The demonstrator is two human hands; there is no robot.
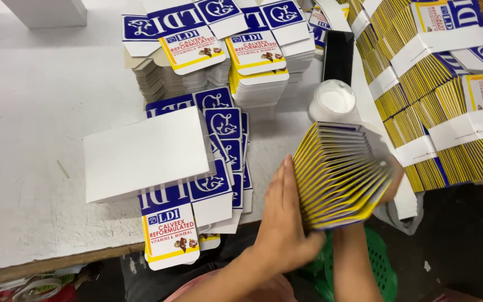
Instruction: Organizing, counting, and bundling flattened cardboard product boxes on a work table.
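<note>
Stack of flat cartons [339, 176], yellow-edged with blue showing between, held on edge and fanned out just past the near edge of the white table [34, 128]. Left hand [283, 218] pressed flat against the stack's left face, fingers straight and together, pointing away from the body. Right hand [393, 180] mostly hidden behind the stack's right end; only part of it shows, gripping that side. So the stack is squeezed between the two hands.

Just behind the stack: a small white tub [334, 103] with white paste in it, standing on the table. Behind that, a black upright object [339, 56], kind unclear.

Left of the hands: a spread of printed flat cartons [219, 168], blue, white and yellow, lying overlapped on the table, with a plain white board [146, 154] resting on top of them. The nearest carton [170, 232] overhangs the table edge.

Far side of the table: several taller piles of the same flat cartons [252, 72]. Right side: bundles of cartons [437, 112] standing on edge, each wrapped with a white paper band.

Below the hands, a green plastic basket [378, 268] on the dark floor.
</note>
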